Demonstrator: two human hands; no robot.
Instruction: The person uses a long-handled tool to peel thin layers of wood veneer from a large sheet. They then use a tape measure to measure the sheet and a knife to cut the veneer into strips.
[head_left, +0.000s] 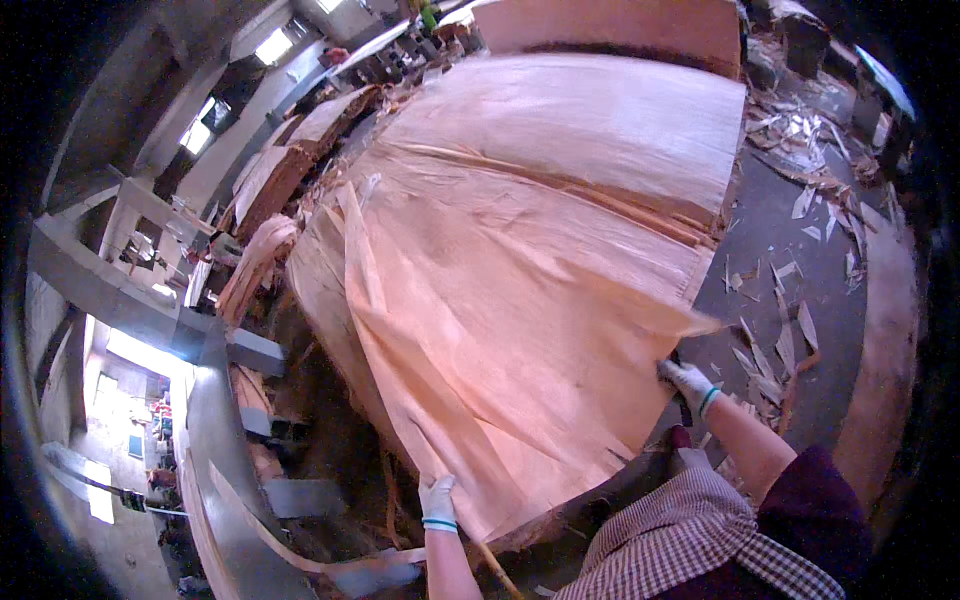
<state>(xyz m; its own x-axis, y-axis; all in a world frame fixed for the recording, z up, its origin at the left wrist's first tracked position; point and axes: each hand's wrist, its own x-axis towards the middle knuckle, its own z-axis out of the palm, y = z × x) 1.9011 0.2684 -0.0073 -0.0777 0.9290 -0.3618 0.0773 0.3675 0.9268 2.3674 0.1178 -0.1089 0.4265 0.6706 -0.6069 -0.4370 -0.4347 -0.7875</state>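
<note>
A wide, thin sheet of pale pinkish wood veneer (500, 310) lies on top of a stack of similar sheets and fills the middle of the view. My left hand (437, 502), in a white glove with a teal cuff, grips the sheet's near edge at the lower left. Gloved the same way, my right hand (688, 383) grips the near right edge, where the sheet tears into a pointed strip. A narrow veneer strip (362, 262) lies folded along the sheet's left side.
More veneer stacks (290, 165) stand at the left and at the back (620, 30). Broken veneer scraps (780, 345) litter the dark floor on the right. A grey machine frame (215, 400) runs along the left, with bright windows (272, 45) beyond.
</note>
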